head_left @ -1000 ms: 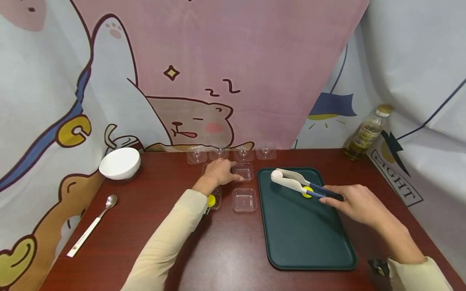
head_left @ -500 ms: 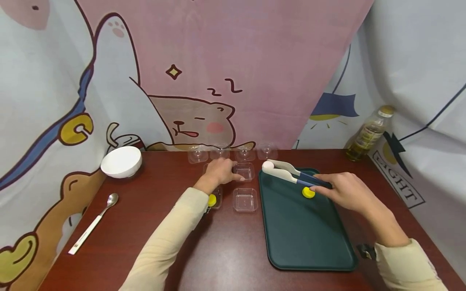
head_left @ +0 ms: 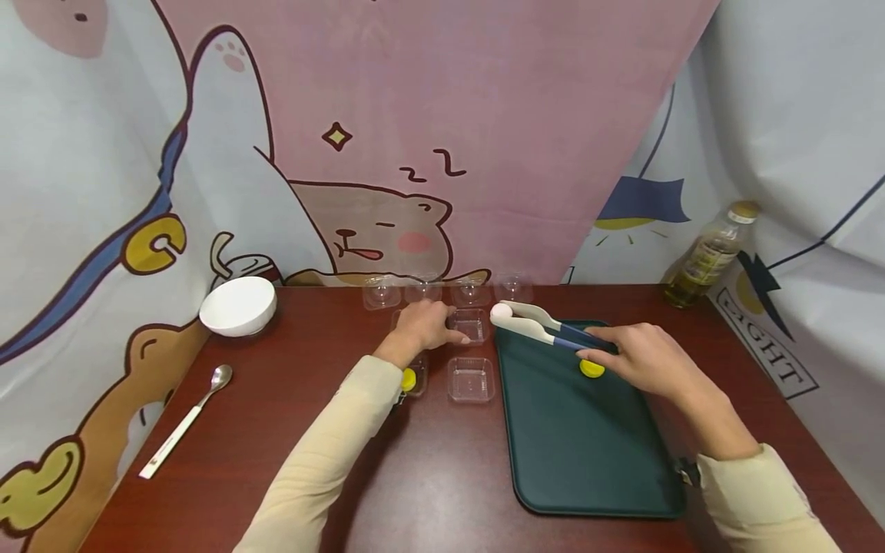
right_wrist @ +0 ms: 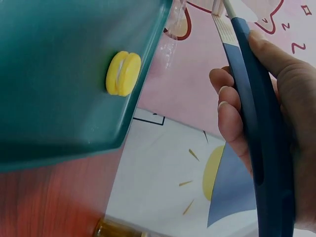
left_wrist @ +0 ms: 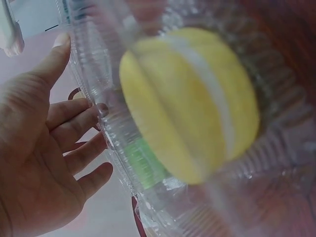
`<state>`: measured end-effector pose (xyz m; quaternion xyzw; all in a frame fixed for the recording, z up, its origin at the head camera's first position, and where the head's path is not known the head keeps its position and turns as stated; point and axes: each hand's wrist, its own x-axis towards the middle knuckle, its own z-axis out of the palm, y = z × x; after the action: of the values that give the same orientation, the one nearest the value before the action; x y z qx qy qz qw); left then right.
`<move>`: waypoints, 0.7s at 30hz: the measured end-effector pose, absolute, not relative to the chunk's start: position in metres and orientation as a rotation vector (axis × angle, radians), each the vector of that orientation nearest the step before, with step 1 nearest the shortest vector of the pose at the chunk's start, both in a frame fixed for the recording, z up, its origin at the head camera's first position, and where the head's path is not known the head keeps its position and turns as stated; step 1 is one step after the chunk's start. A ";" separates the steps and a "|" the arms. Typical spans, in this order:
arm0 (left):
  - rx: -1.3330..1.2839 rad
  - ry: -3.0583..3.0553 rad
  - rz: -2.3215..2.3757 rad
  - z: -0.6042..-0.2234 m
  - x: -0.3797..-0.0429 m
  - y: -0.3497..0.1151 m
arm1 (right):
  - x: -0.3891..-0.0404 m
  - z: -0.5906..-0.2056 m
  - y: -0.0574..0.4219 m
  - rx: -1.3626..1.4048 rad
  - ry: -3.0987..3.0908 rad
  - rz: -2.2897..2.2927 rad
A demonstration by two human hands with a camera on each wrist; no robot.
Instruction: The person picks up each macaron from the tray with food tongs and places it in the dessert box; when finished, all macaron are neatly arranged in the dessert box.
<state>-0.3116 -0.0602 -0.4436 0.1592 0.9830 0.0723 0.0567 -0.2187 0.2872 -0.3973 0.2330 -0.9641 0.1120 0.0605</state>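
Note:
My left hand (head_left: pixel 423 324) is at the small clear plastic boxes, thumb and fingers spread at the edge of the back right box (head_left: pixel 472 327). In the left wrist view a yellow macaron (left_wrist: pixel 190 106) with a white filling sits in a nearer box, and something green (left_wrist: pixel 145 160) shows behind it. My right hand (head_left: pixel 639 357) grips blue-handled tongs (head_left: pixel 528 330) with white arms. Between their tips is a small pale pink, rounded piece (head_left: pixel 501 312), above the tray's far left corner. Another yellow macaron (right_wrist: pixel 123 73) lies on the dark green tray (head_left: pixel 588 453).
An unfilled clear box (head_left: pixel 472 380) stands left of the tray. Several clear lids (head_left: pixel 470 292) line the table's back edge. A white bowl (head_left: pixel 238 307) and a spoon (head_left: pixel 181 430) are at left; an oil bottle (head_left: pixel 708 257) stands at back right.
My right hand has moved left with the tongs, bringing the pink piece from over the tray to its far left corner. My left hand has stayed at the boxes.

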 end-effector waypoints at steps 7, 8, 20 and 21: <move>0.466 2.977 0.221 -0.442 -0.312 -0.059 | -0.226 -0.400 0.278 0.730 -2.924 0.328; 0.465 2.976 0.230 -0.442 -0.311 -0.058 | -0.227 -0.401 0.276 0.730 -2.926 0.332; 0.449 2.985 0.234 -0.442 -0.312 -0.059 | -0.242 -0.414 0.259 0.792 -2.969 0.367; 0.450 2.981 0.239 -0.442 -0.312 -0.059 | -0.244 -0.415 0.258 0.791 -2.975 0.368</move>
<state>-0.3116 -0.0587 -0.4423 0.1487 0.9840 0.0788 0.0584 -0.2437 0.2578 -0.4147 0.2550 -0.9594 0.1187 0.0205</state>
